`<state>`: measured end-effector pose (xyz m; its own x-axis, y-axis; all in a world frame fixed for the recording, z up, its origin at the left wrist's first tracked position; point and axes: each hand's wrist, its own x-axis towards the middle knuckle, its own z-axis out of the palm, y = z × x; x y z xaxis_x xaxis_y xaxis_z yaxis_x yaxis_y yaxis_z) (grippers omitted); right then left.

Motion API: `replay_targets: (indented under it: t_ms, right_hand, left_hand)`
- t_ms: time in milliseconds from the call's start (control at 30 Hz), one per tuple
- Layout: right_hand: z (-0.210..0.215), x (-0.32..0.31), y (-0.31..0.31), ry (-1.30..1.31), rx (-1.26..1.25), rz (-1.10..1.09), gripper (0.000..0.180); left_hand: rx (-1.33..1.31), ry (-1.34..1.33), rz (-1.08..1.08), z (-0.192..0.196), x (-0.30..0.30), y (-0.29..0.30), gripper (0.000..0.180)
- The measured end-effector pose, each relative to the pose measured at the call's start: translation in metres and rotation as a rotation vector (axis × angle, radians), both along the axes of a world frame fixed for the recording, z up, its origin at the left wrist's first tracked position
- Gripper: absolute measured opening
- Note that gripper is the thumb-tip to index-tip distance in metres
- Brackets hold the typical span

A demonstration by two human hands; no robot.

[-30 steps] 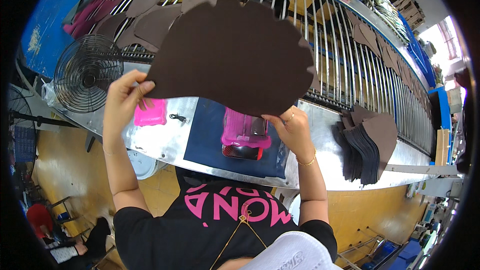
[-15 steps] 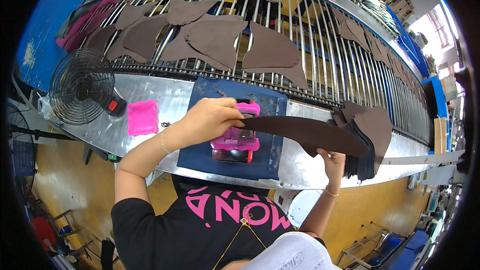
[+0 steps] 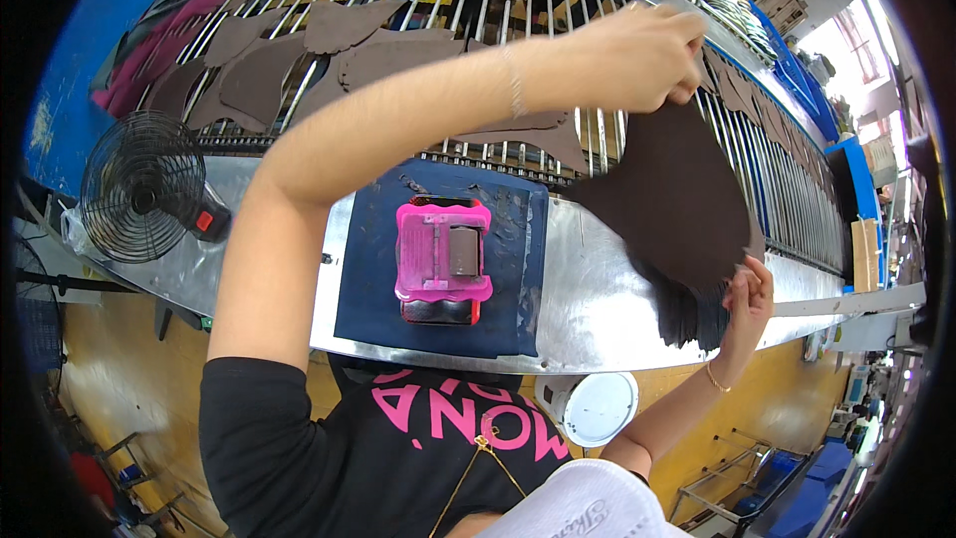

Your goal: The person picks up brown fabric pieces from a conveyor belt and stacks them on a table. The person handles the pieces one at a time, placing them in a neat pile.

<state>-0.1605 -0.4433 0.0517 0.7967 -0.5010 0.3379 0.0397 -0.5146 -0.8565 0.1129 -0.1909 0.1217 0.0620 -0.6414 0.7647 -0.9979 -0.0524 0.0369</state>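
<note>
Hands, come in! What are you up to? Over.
Left hand gripping brown sheet, top end. Right hand at its lower edge, grip unclear. Sheet partly hiding dark stack.

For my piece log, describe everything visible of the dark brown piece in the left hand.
The dark brown piece is a thin, matte sheet, perhaps leather or a synthetic, with curved edges and a narrow point toward the left. It hangs slanted from the left hand, which grips its upper end; the right hand is at its lower right edge. It partly covers a stack of dark pieces on the metal table; whether they touch is unclear.
</note>
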Motion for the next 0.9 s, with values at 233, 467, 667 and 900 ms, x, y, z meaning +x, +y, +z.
replay_targets:
  t_ms: [233, 467, 667, 900]
  right_hand:
    - [-0.055, 0.129, 0.062, 0.162, 0.08, 0.151, 0.014]
    - [-0.14, 0.263, 0.112, 0.002, 0.67, 0.285, 0.014]
    - [-0.218, 0.337, 0.111, 0.191, 0.946, 0.204, 0.019]
    - [-0.21, 0.329, 0.128, 0.268, 0.89, 0.147, 0.029]
  left_hand:
    - [0.103, -0.464, 0.325, 0.028, 0.045, -0.014, 0.012]
    - [-0.03, -0.134, 0.258, 0.032, 0.065, 0.034, 0.049]
    - [-0.155, 0.034, 0.444, -0.009, 0.042, 0.136, 0.043]
    - [-0.166, 0.52, 0.692, -0.067, 0.007, 0.223, 0.062]
